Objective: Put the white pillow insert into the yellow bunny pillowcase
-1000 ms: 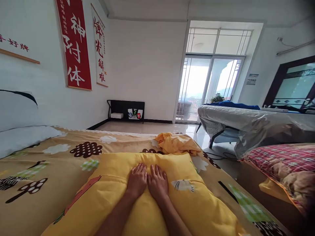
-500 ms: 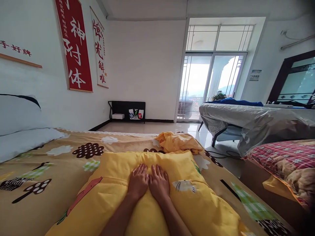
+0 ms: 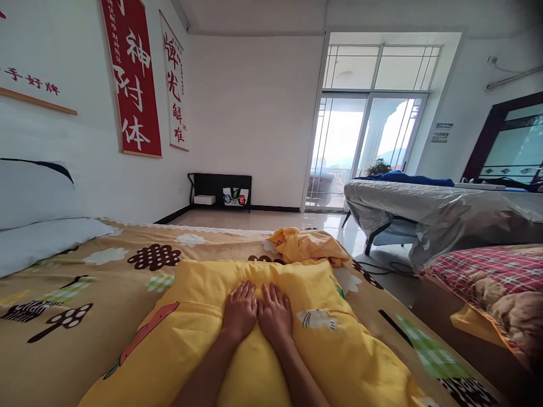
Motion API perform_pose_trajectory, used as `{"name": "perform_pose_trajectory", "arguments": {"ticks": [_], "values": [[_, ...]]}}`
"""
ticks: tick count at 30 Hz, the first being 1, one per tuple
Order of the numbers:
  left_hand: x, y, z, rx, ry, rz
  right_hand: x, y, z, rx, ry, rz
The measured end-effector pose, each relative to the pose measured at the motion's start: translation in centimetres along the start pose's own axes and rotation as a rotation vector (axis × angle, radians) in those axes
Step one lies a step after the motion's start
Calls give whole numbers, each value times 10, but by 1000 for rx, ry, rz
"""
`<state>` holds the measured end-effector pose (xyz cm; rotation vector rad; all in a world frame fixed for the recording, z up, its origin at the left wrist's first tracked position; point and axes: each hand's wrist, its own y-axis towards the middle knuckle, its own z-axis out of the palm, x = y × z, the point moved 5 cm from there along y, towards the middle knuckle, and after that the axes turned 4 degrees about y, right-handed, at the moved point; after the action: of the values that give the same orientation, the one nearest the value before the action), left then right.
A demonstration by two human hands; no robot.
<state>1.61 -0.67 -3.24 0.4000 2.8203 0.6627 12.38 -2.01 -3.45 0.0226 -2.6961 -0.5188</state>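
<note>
A yellow pillow (image 3: pixel 195 333) with a carrot print on its left and a white cat print on its right lies before me on the bed. My left hand (image 3: pixel 240 310) rests flat on its upper middle, palm down, fingers stretched forward. Right beside it, my right hand (image 3: pixel 275 311) lies flat the same way, the two thumbs touching or nearly so. Neither hand grips anything. Just beyond the pillow's far edge is a crumpled yellow-orange cloth (image 3: pixel 309 246).
The patterned bed sheet (image 3: pixel 102 316) spreads around the pillow. White pillows (image 3: pixel 38 198) are at the left. A plastic-covered table (image 3: pixel 403 198) stands at the right, with a plaid quilt (image 3: pixel 487 277) nearer me. A black low shelf (image 3: pixel 207 183) is by the far wall.
The camera view has shifted very slightly. Both hands stay flat in the same place on the pillow.
</note>
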Motion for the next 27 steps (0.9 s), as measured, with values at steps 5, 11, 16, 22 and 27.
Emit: {"name": "perform_pose_trajectory", "arguments": {"ticks": [5, 11, 16, 22, 27], "values": [[-6, -11, -10, -5, 13, 8, 1, -10, -8, -81, 12, -39], [15, -73, -36, -117, 115, 176, -43, -48, -22, -314, -32, -229], [113, -137, -48, -48, 203, 27, -125, -73, -42, -266, -164, -31], [206, -235, -51, 67, 278, -244, -221, -138, -57, -268, -392, -51], [215, -287, -52, 12, 306, -322, -254, -180, -67, -321, -468, -133]]}}
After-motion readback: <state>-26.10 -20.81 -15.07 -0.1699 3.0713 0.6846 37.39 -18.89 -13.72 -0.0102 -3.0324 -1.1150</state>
